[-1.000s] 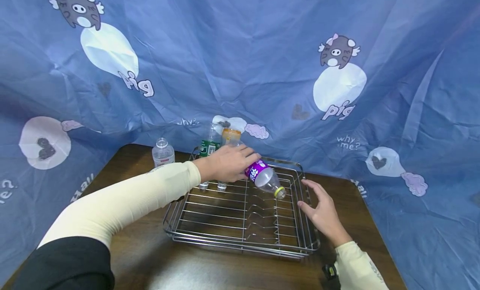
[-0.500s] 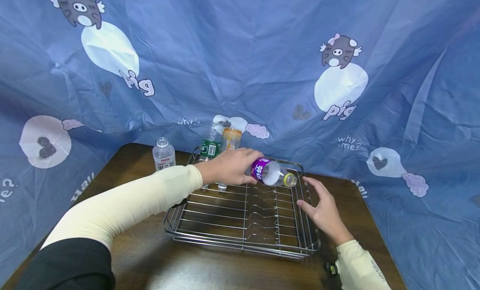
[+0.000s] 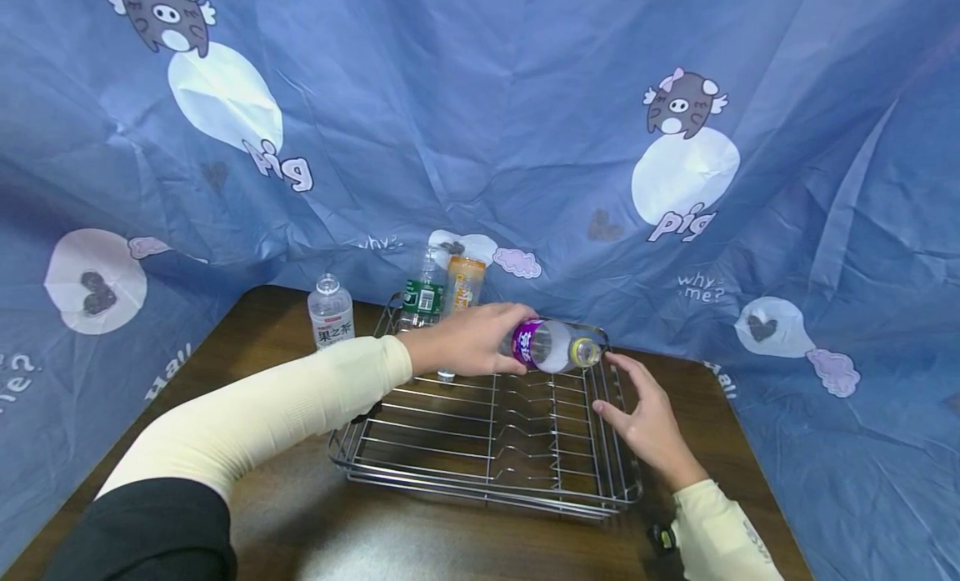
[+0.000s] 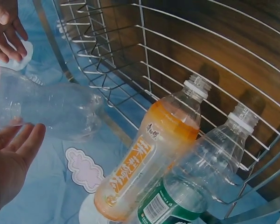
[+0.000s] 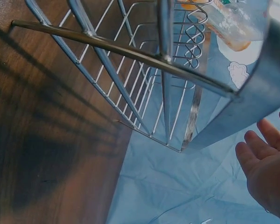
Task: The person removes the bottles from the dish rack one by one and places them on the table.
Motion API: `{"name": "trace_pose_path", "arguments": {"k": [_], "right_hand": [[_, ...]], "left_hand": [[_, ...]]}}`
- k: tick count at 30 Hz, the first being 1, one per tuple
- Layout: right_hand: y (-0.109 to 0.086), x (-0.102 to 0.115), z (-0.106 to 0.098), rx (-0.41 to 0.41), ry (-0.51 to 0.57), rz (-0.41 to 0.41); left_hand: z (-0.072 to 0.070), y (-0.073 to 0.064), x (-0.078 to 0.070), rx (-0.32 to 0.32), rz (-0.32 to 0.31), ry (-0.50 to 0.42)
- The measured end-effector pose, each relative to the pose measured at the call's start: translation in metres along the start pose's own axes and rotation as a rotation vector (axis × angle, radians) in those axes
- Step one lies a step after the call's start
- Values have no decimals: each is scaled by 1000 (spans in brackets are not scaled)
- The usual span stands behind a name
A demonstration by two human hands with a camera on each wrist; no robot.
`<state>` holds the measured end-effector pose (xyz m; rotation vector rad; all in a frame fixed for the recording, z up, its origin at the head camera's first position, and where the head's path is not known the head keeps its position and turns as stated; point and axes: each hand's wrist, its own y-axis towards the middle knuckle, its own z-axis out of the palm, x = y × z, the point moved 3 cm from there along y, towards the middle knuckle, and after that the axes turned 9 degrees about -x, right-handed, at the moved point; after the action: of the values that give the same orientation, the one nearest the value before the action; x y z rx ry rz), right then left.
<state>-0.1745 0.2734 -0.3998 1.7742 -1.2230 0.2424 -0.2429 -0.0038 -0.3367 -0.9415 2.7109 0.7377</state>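
Note:
My left hand [image 3: 476, 339] grips a clear plastic bottle [image 3: 553, 346] with a purple label and a yellow ring at its neck. It lies sideways above the wire dish rack [image 3: 487, 502], neck pointing right. In the left wrist view, the fingers curl round the held bottle [image 4: 51, 109]. Two bottles stand neck-down at the rack's back left: one with a green label [image 3: 423, 298], one with an orange band [image 3: 465, 285]. My right hand [image 3: 648, 427] is beside the rack's right side, fingers spread and holding nothing; the bottle's neck is close to its fingertips.
A clear bottle [image 3: 331, 314] with a white label stands upright left of the rack on the brown wooden table [image 3: 420, 548]. Behind the table hangs a blue patterned cloth [image 3: 480, 147]. In the right wrist view, the rack's metal frame [image 5: 130, 53] rises close to the right hand.
The left hand has moved a little right with the purple-labelled bottle, whose neck has swung up from a downward slant to nearly level. The right hand has barely moved.

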Motion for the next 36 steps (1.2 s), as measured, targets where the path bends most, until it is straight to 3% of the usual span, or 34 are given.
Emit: {"name": "trace_pose_path", "arguments": {"k": [11,18,32,36], "right_hand": [[1,6,1,8,-10,-21],[3,7,2,33,-33,-12],[5,11,5,44,-25,-39],[5,12,6,49,-35,-39]], "left_hand": [[4,-2,-3,11,-20,-75],[7,-3,-4,19,-38,-67],[12,-4,-6,-12,-27,-115],[11,-5,-8,-17,-49,-137]]}}
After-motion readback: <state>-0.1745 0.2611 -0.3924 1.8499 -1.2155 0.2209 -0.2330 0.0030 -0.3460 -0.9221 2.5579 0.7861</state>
